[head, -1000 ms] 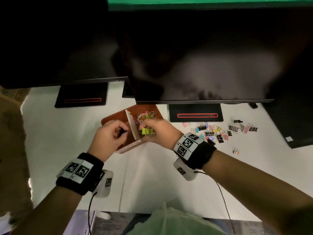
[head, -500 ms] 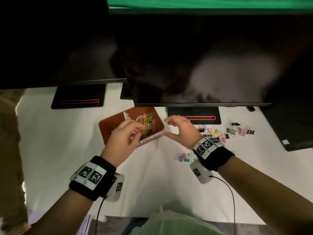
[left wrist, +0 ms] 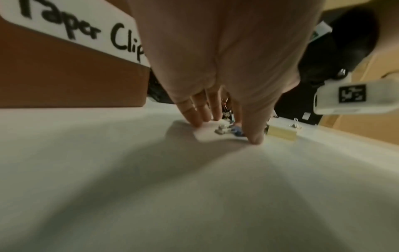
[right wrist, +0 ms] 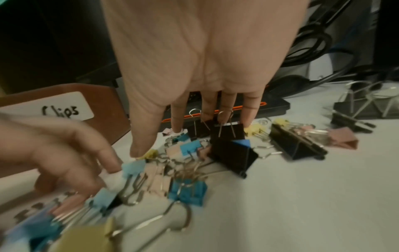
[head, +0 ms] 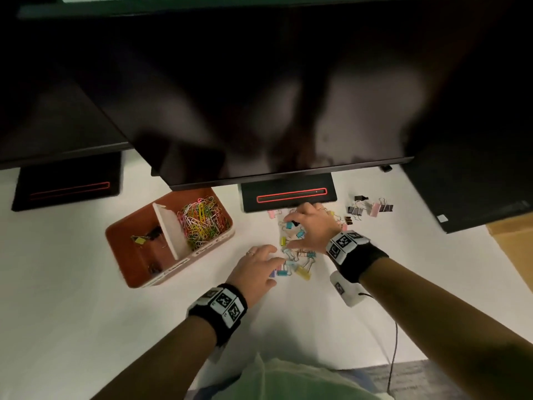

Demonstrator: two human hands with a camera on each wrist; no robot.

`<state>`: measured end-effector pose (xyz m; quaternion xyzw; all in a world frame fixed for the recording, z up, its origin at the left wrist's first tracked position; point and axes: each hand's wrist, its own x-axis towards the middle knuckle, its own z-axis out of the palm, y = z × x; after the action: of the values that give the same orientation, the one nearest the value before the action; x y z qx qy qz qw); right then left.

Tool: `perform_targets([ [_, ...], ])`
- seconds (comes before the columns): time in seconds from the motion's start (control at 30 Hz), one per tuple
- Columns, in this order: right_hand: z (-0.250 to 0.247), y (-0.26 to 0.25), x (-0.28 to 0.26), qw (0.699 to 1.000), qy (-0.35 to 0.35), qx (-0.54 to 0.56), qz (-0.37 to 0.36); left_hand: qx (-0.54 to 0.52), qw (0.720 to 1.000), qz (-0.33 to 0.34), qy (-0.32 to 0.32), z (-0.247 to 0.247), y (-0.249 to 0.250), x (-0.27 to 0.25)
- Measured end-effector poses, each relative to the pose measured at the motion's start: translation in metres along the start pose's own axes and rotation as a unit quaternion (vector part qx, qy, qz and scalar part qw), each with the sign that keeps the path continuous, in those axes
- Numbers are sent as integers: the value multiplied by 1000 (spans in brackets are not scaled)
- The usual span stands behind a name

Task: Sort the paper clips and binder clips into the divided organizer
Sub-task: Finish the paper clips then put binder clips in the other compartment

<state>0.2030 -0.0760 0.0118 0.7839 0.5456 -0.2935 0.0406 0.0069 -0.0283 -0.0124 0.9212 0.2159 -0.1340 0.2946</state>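
Observation:
The brown divided organizer [head: 135, 255] stands left of centre, with coloured paper clips [head: 202, 220] in its right compartment and a few binder clips [head: 147, 238] in its left one. A loose heap of coloured binder clips [head: 297, 264] lies on the white table to its right. My left hand [head: 275, 269] reaches over the heap's near side with straight fingers, its fingertips [left wrist: 197, 123] on the table. My right hand [head: 291, 230] is spread over the far side, with fingers [right wrist: 248, 116] straight and touching black clips [right wrist: 228, 133]. Neither hand grips anything.
More binder clips [head: 372, 207] lie further right. A black monitor base [head: 288, 196] sits just behind my right hand, and dark screens overhang the back of the table. A cardboard box [head: 513, 249] is at the right edge. A cable [head: 395, 342] runs off the front.
Both hands have left the organizer and moved right onto the binder clip heap. The organizer, tilted and held before, now sits flat on the table.

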Motion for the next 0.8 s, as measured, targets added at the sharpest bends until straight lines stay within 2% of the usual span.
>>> perform_targets([
  [0.13,8,-10,2,999,-33,3,-41,-52,997,2,53,7,-10,1],
  [0.23,12,-17,3,997,-54,31,-52,-101,990,-37,88,6,-16,-1],
  [0.47,15,-29,1,993,-79,21,-84,-167,973,-112,115,3,-21,-9],
  [0.63,14,-34,-2,992,-64,44,-95,-185,963,-152,125,-1,-30,-20],
  [0.8,10,-44,-7,989,-33,74,-126,-260,938,-172,153,-5,-43,-40],
])
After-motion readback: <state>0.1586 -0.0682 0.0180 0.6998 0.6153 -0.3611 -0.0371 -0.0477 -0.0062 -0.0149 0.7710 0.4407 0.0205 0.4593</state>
